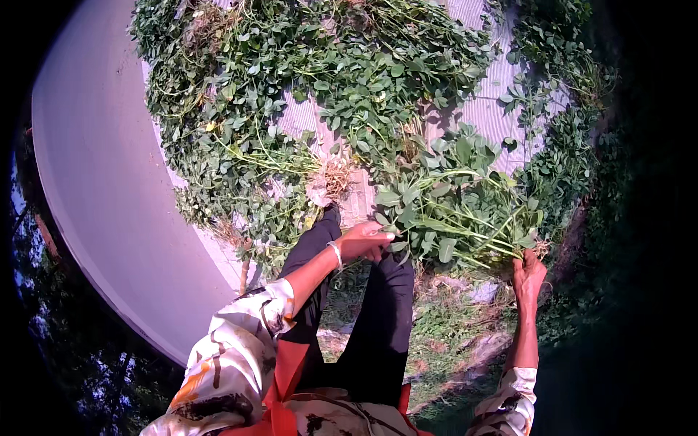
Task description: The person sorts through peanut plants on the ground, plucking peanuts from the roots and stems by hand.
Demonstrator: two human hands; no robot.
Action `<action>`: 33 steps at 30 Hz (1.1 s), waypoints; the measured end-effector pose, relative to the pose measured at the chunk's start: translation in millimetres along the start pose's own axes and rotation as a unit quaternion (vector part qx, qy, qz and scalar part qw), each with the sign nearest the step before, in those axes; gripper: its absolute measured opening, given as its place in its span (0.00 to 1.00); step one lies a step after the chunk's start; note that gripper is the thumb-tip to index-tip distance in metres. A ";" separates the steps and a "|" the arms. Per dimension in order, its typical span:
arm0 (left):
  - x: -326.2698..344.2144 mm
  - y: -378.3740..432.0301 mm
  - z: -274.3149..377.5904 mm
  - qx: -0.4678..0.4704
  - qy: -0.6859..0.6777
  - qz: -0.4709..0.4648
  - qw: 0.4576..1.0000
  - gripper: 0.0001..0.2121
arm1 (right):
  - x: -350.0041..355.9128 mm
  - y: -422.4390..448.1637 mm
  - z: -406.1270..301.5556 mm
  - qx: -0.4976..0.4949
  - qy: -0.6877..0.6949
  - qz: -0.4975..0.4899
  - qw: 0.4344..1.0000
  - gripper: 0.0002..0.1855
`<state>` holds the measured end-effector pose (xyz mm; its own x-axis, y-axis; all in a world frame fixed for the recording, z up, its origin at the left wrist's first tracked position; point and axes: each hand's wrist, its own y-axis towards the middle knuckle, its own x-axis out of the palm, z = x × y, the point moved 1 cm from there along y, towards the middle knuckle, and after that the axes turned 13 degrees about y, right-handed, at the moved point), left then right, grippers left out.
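Observation:
A bunch of uprooted leafy plants (pixel 452 218), which look like peanut plants, stretches sideways in front of my legs. My right hand (pixel 529 277) grips the bunch at its root end, where pale fine roots stick out past the fingers. At the leafy end, my left hand (pixel 366 240) has its thumb and fingers against the outermost leaves. Whether it pinches them is not clear. Just beyond my left hand, a clump of dry brown roots (pixel 338 177) lies on the ground, with green stems running left from it.
More leafy plants (pixel 349 71) are spread over ribbed paving (pixel 491 117) ahead. A smooth grey road surface (pixel 109 136) curves along the left. Grass and weeds (pixel 452 327) grow by my legs (pixel 381 310), and a thin stick (pixel 244 275) stands at the left.

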<state>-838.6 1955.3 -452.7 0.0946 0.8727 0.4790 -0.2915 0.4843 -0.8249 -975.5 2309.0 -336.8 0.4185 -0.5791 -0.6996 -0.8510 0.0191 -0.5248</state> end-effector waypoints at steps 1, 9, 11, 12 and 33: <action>8.0 -17.1 9.7 0.018 -0.003 -0.009 1.000 0.20 | -36.8 -18.3 -4.6 0.025 -0.071 0.008 0.997 0.12; -67.9 1.1 -49.1 -0.005 -0.014 0.246 0.969 0.11 | -141.9 -53.0 -27.1 0.173 0.230 0.084 0.954 0.08; -87.4 -0.1 -59.6 -0.005 0.006 0.264 0.964 0.10 | -102.5 -34.5 -31.3 0.193 0.295 0.062 0.934 0.09; -96.3 -1.4 -66.0 -0.006 0.007 0.263 0.965 0.10 | -84.1 -22.1 -22.2 0.205 0.291 0.059 0.933 0.09; -154.1 -3.1 -134.3 -0.045 0.048 0.289 0.955 0.11 | 402.6 120.6 6.3 0.237 0.135 -0.174 0.946 0.20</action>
<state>-724.4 1827.6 -564.3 0.0313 0.9954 -0.0903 -0.2392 -0.0803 -0.9676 -907.6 2083.3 -684.9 0.4973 -0.8031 -0.3283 -0.4119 0.1145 -0.9040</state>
